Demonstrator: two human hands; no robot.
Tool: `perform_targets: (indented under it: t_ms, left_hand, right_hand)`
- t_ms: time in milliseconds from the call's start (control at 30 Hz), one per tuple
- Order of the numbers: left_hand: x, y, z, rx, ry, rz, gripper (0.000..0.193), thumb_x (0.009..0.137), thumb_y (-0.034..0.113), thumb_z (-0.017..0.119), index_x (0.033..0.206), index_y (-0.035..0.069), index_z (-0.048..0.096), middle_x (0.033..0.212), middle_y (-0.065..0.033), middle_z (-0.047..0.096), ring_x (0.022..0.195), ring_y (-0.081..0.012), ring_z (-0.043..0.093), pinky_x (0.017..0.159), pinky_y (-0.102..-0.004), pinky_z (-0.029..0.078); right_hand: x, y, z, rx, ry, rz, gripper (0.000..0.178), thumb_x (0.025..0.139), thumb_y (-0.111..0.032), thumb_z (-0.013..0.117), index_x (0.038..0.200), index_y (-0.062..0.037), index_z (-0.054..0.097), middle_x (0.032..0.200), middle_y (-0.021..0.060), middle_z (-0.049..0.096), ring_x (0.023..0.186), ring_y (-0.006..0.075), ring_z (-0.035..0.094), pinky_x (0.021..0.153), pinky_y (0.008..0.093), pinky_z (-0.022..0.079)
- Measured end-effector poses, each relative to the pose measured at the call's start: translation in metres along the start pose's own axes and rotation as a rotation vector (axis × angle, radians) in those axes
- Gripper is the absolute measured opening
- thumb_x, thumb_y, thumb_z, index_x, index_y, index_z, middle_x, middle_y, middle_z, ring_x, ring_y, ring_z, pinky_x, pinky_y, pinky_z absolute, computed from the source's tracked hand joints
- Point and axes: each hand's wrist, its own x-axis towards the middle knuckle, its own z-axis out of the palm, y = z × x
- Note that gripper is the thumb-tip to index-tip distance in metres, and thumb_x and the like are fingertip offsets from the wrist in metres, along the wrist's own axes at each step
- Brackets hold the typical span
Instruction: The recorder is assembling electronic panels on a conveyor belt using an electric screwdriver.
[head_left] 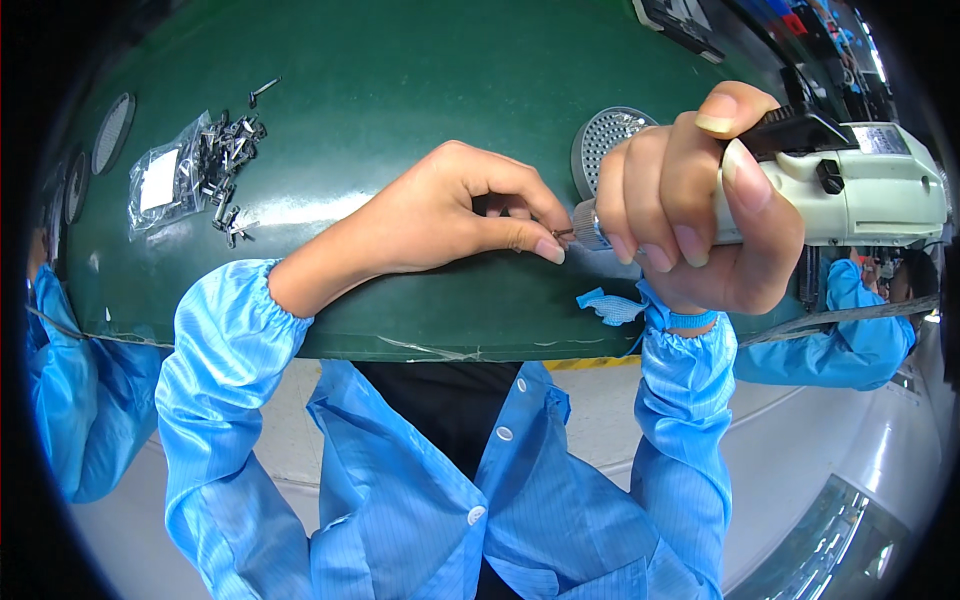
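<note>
My right hand [690,190] is wrapped round a pale electric screwdriver [850,195] with a black lever on its upper side. The tool lies sideways, its knurled metal nose [588,225] pointing left. My left hand [470,210] is closed in a pinch at that nose. A thin dark shaft shows between the left fingertips and the nose; whether it is the bit or a small screw on it, I cannot tell. Just behind the nose lies a round grey dish with a perforated face [600,150], partly covered by my right hand.
Small black-and-silver parts [228,155] lie heaped at the left beside a clear plastic bag [165,185]. Further left are two round discs [113,133]. A blue band [690,320] circles my right wrist. Other people's blue sleeves [835,345] show at both sides of the green table [400,90].
</note>
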Motion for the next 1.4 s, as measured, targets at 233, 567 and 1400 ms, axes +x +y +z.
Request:
perform_targets:
  t_ms: [233,567,1400]
  left_hand:
    - [0.0017,0.0066,-0.0017,0.054,0.002,-0.027,0.016,0.080,0.014,0.074,0.093,0.005,0.070,0.080,0.0009,0.066,0.069,-0.0051,0.056,0.059,-0.0207,0.041]
    - [-0.0008,0.0011,0.0034,0.092,-0.006,0.071,0.007,0.079,-0.004,0.068,0.084,-0.001,0.065,0.076,-0.0019,0.058,0.064,-0.0076,0.050,0.055,-0.0224,0.038]
    - [-0.0008,0.0013,-0.0013,0.163,0.008,0.130,0.011,0.078,-0.002,0.068,0.088,-0.001,0.067,0.078,-0.0041,0.061,0.062,-0.0098,0.052,0.056,-0.0246,0.041]
  right_hand:
    - [-0.0003,0.0002,-0.0002,0.006,0.000,-0.001,0.036,0.091,-0.017,0.032,0.121,0.0021,0.042,0.056,-0.0020,0.039,0.046,0.0087,0.043,0.045,0.0277,0.045]
    - [-0.0004,0.0008,-0.0016,0.008,0.012,0.002,0.037,0.090,-0.015,0.031,0.121,0.0021,0.042,0.055,-0.0025,0.037,0.045,0.0082,0.041,0.045,0.0276,0.044]
    - [0.0010,0.0038,-0.0002,-0.008,0.040,0.009,0.040,0.090,-0.016,0.032,0.123,0.0033,0.042,0.054,-0.0028,0.036,0.044,0.0081,0.040,0.044,0.0272,0.042]
